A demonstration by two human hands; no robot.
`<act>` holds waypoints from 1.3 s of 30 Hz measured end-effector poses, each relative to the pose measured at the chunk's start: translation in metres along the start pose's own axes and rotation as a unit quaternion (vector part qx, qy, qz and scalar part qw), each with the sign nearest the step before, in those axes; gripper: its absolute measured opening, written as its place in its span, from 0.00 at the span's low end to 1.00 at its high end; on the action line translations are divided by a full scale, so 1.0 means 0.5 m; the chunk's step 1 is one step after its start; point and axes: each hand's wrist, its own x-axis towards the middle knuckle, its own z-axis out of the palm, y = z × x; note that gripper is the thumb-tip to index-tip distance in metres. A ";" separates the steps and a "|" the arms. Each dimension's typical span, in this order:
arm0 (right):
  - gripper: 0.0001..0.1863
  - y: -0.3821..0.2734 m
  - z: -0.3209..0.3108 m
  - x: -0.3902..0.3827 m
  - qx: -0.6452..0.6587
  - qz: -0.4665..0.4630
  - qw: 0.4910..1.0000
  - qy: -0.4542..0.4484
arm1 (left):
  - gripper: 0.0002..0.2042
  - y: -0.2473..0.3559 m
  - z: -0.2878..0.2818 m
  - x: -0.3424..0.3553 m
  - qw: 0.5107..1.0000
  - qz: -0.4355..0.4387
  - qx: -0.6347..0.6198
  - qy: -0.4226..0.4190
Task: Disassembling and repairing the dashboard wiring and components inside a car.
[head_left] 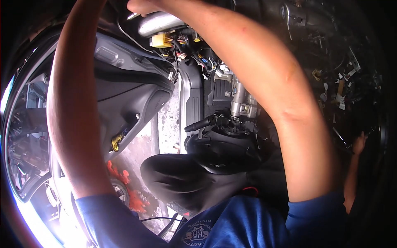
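Gripping metal tube [159,22], fingers [140,7] curled.

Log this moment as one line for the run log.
right hand: reaching up by silver tube | left hand: out of frame | below: yellow connector, steering column

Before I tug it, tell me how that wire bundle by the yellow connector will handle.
The wire bundle is probably floppy: its thin strands curve loosely. It likely won't pull far, since it seems plugged into the yellow connector and others. It looks snag-prone, packed among brackets beside the steering column.
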 end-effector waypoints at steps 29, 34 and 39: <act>0.17 -0.037 -0.027 -0.042 0.240 0.160 0.952 0.103 | 0.11 0.020 -0.039 -0.101 0.987 0.130 -0.050 0.078; 0.12 0.089 0.107 0.037 0.011 0.074 0.986 0.152 | 0.09 0.035 -0.063 -0.082 0.990 0.120 -0.034 -0.069; 0.11 -0.061 0.018 -0.052 0.165 0.111 0.976 0.091 | 0.25 0.037 -0.215 -0.213 0.986 -0.043 -0.043 -0.157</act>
